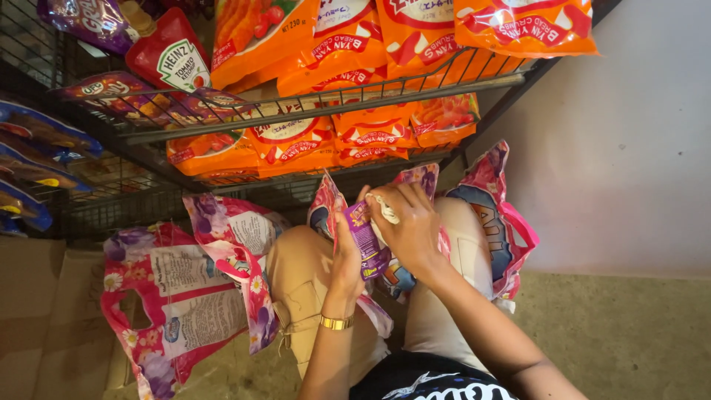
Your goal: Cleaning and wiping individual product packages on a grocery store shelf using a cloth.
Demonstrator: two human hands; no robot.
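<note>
- Grey wire shelves (311, 111) fill the upper part of the view, with a pale plaster wall (629, 148) to the right and a rough brownish floor (629, 333) beneath it.
- Orange packets (348, 44) crowd the upper shelf; more of the same orange packets (296, 144) lie on the shelf below.
- A red ketchup pouch (169, 58) sits at the top left beside a purple packet (81, 18), and dark blue and purple wrappers (29, 148) stack along the left edge.
- Flattened brown cardboard (44, 311) covers the floor at the lower left.
- The person crouches before the shelves, knees in beige trousers (304, 274), a gold bracelet (337, 323) on the left wrist.
- A large pink flowered bag (178, 296) lies open on the cardboard just beside the left knee; another pink bag (496, 215) rests against the right knee.
- A small purple packet (364, 237) is held above the lap, between the two hands and upright.
- The left hand (346, 255) grips the packet's lower part, its fingers (339, 226) closed on the left edge.
- The right hand (407, 222) curls over the packet's top, its fingers (385, 201) closed on a whitish bit of wrapping touching the packet's upper end; what that bit is I cannot tell.
- Behind both hands, a pink and blue bag (418, 178) stands on the lap.
</note>
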